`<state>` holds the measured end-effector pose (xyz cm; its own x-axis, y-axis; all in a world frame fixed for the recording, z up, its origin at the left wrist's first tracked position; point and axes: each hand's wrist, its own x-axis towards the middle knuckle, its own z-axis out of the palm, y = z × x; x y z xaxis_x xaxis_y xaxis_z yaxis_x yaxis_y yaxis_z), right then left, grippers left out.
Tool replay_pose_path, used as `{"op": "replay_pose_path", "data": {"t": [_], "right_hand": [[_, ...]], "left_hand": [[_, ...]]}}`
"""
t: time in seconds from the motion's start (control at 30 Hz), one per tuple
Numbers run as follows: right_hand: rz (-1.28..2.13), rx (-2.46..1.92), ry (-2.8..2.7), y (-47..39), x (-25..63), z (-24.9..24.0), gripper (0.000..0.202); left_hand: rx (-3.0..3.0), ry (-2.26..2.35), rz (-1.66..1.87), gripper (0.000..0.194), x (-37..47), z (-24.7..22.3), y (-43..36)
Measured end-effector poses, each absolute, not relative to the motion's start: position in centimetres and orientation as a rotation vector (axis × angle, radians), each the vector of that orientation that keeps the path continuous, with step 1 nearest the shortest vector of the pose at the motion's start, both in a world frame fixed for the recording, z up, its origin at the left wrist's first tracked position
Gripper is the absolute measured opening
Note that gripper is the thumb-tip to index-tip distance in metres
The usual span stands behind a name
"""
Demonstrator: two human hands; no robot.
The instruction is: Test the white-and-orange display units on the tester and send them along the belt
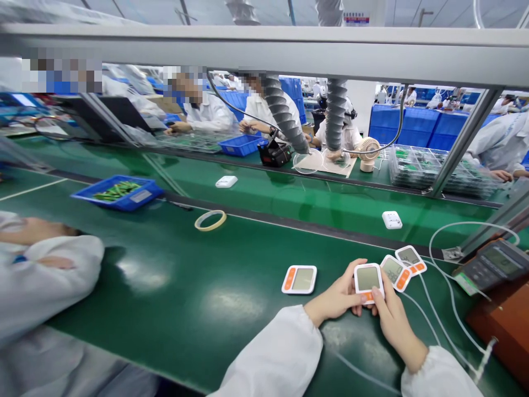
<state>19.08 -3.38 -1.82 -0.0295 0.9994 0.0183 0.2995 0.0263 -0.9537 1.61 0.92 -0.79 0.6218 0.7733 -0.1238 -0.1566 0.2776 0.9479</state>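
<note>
A white square device [367,278] with a grey screen and orange buttons is held between my two hands, screen up. My left hand [339,295] grips its left side, thumb near the lower edge. Around its right side is my right hand [390,314], its thumb by the orange buttons. Two similar devices, one nearer [395,273] and one farther [411,260], lie on the green table [231,309] just beyond my right hand. Another device [300,279] rests left of my hands.
Thin white tubes curve beside a meter [494,264] on the right. A tape roll [210,220] and a blue tray [119,193] lie left. White devices [392,220] sit on the green strip behind. A person's folded arms [49,275] rest at left; other people work across.
</note>
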Motion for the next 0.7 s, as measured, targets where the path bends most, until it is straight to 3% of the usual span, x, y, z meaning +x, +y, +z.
{"op": "replay_pose_path", "data": {"t": [0.7], "right_hand": [[1.018,-1.442,-1.42,-3.8,18.3,-2.0,0.079]], "left_hand": [[1.077,0.618,0.704,0.091,1.7,-1.7,1.0]]}}
